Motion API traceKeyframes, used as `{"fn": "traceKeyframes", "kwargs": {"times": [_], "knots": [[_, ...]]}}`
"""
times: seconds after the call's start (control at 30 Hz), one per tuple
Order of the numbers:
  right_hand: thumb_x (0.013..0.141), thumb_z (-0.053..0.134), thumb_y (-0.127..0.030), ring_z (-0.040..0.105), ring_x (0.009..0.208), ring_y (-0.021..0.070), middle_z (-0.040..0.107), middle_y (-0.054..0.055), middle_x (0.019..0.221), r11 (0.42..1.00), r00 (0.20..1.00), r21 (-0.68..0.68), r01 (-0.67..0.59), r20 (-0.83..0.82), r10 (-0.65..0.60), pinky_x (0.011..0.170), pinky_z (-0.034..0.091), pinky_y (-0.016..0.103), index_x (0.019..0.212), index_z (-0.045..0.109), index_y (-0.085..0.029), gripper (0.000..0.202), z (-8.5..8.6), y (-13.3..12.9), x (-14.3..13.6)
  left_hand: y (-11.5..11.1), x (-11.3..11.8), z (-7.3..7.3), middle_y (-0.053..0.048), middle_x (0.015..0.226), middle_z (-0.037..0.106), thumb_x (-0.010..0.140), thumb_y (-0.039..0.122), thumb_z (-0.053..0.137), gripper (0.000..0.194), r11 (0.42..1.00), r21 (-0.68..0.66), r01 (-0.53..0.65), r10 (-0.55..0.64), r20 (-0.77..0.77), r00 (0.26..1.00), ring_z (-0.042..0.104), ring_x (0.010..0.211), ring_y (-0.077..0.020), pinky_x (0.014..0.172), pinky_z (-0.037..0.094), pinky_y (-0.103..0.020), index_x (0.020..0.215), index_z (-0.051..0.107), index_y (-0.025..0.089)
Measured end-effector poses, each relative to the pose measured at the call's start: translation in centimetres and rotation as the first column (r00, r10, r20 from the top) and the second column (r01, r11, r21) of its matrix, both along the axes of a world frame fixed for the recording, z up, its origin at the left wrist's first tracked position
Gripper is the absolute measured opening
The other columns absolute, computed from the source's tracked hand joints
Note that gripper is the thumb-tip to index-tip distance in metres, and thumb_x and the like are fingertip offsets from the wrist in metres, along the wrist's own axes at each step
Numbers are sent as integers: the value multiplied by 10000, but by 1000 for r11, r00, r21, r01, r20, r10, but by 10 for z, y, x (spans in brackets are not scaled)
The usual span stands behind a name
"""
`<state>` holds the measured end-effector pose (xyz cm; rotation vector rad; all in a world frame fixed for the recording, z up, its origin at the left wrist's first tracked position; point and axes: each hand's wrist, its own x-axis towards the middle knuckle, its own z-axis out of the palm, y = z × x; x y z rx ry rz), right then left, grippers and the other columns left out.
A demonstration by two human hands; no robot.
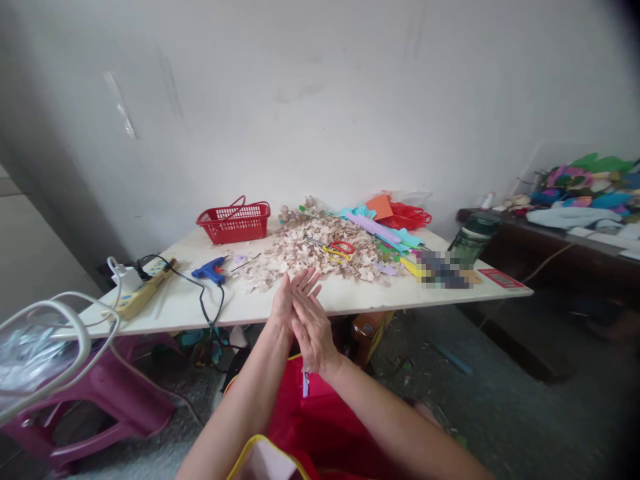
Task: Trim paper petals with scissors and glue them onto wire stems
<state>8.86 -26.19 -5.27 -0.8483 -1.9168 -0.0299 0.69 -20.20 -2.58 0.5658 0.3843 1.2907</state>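
Observation:
My left hand (pixel 284 301) and my right hand (pixel 314 328) meet palm to palm at the front edge of the table, fingers stretched out. Nothing shows between them, though the pressed palms are hidden. Just beyond my fingertips spreads a heap of pale, dry-looking scraps (pixel 295 250). On it lie scissors (pixel 336 249) with red and yellow handles. A blue glue gun (pixel 211 269) rests to the left of my hands, its black cord hanging over the table edge. Below my hands a small pale purple piece (pixel 306 385) lies against the red apron (pixel 330 427).
A red basket (pixel 235 223) stands at the back left of the white table (pixel 175 310). A power strip (pixel 143 293) lies at the left. Coloured sheets (pixel 377 227) and a dark green jar (pixel 473 241) are at the right. A purple stool (pixel 120 393) stands at lower left.

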Motion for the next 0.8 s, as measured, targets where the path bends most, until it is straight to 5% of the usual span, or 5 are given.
{"fn": "traceKeyframes", "kwargs": {"times": [0.27,0.43,0.57,0.67,0.8], "knots": [[897,299,-227,291,1276,183,475,37,1288,987,983,-23,159,101,-156,1058,98,475,1251,450,-209,385,5,42,20,-28,18,4,-116,1097,591,839,470,334,454,996,-22,90,-90,-15,996,509,1089,-213,936,378,-350,1061,558,143],[852,421,-196,520,1077,169,638,29,1063,996,996,-19,91,18,-90,1039,133,466,1035,606,-244,265,6,49,42,-36,13,6,-151,1023,610,779,608,325,596,965,12,264,-257,-186,948,537,1031,-252,903,385,-385,1004,583,120],[824,476,-259,620,796,158,690,23,819,977,982,-209,-40,-187,0,938,330,396,793,658,-213,190,7,46,54,-42,16,8,-182,1027,612,777,629,296,640,922,15,388,-373,-243,895,541,1025,-252,893,381,-375,954,605,97],[781,500,-364,590,607,163,652,30,634,894,925,-447,-39,-355,-137,619,455,286,662,623,-174,255,14,43,73,-43,18,8,-178,1042,620,782,613,317,610,888,55,456,-423,-290,859,544,1028,-256,888,375,-393,949,620,111],[805,392,-490,469,386,104,514,9,433,818,915,-575,-1,-331,-231,476,397,241,484,487,-175,460,30,32,127,-36,8,4,-158,837,677,766,572,413,517,961,172,217,-110,-483,869,597,903,-260,835,401,-391,635,625,120]]}}
